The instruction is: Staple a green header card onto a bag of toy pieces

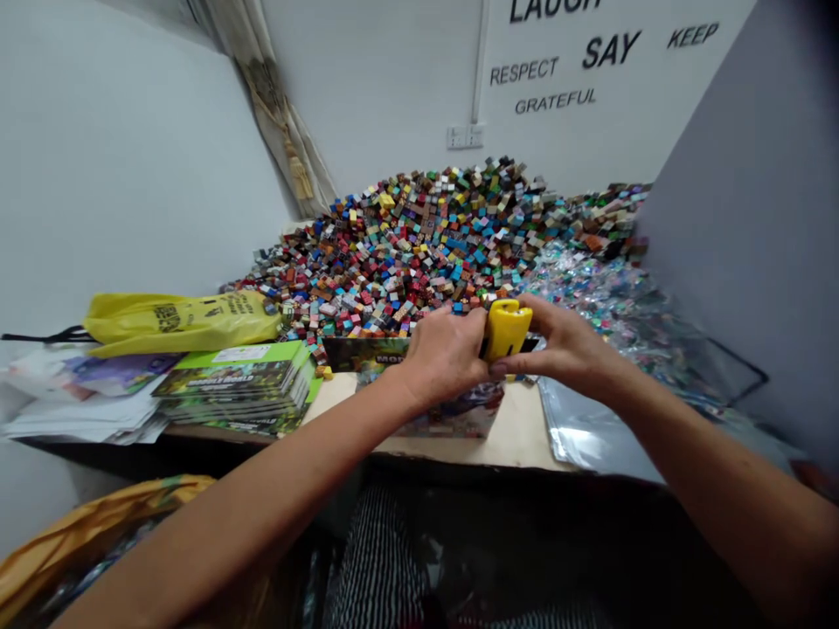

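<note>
White walls (373,87) meet behind a wooden table (517,437) piled with a mound of tiny multicoloured cube blocks (419,245). Stacked green printed boxes (232,389) sit at its left, beside a yellow plastic bag (180,319). Just above the table's front, a flat dark printed box (364,353) runs lengthwise left to right, clenched in the left hand (446,358). A stubby yellow plastic tool (506,330) stands nearly upright against the box's far end, its long axis slightly tilted, pinched between the right hand's (564,345) thumb and curled fingers.
</note>
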`<state>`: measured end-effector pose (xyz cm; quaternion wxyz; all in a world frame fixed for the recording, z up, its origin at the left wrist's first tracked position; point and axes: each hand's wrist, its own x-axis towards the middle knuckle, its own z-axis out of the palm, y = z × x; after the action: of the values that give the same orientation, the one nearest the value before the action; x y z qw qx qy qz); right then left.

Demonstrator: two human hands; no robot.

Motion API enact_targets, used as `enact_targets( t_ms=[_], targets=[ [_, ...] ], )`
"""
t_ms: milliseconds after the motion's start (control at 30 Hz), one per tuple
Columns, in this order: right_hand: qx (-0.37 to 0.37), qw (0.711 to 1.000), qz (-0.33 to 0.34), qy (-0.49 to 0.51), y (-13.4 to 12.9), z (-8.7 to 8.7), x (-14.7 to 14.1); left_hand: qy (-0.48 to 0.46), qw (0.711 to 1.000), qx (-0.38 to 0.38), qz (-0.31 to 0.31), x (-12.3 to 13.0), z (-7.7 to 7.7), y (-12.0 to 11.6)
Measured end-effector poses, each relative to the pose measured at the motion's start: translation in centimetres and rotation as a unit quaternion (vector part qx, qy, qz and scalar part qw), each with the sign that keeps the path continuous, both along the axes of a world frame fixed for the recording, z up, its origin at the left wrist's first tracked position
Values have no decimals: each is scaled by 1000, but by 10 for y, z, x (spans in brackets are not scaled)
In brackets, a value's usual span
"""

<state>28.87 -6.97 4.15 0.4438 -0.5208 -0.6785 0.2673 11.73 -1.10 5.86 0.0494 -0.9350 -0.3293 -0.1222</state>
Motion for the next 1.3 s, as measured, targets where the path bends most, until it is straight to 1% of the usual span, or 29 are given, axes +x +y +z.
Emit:
enact_targets(
  t_ms=[67,133,267,367,433,533,633,733,833,933,1033,1100,1200,1300],
  targets=[
    [-3,1000,9,24,2,-1,2,-2,1000,3,9,1,1,1],
    [-13,999,19,37,3,-1,5,10,1000,-16,12,2,3,1],
    [-44,999,29,-5,4,2,7,44,996,-75,-7,-1,13,2],
    [-37,999,30,7,0,3,7,70,994,-84,-19,-5,19,1],
    [-17,999,17,48,-6,5,8,97,992,-75,-16,-7,22,0],
    [6,989,3,147,-18,11,14,121,991,-48,-4,-7,22,1],
    [33,973,-44,222,-27,17,24,119,992,-45,-3,-5,21,5],
    [63,962,-86,251,-30,16,32,109,991,-75,12,-4,23,10],
    [72,958,-95,262,-32,11,35,91,992,-89,14,-4,27,13],
    [68,957,-95,267,-36,8,34,97,992,-81,5,-5,29,9],
    [67,956,-99,268,-40,9,31,115,991,-69,4,-4,26,0],
    [64,956,-106,266,-38,8,29,121,991,-60,-3,-4,20,-3],
    [40,961,-106,252,-28,8,26,115,992,-43,-25,-1,9,-2],
    [9,969,-75,235,-18,12,19,88,995,-39,-25,0,3,-1]
  ],
)
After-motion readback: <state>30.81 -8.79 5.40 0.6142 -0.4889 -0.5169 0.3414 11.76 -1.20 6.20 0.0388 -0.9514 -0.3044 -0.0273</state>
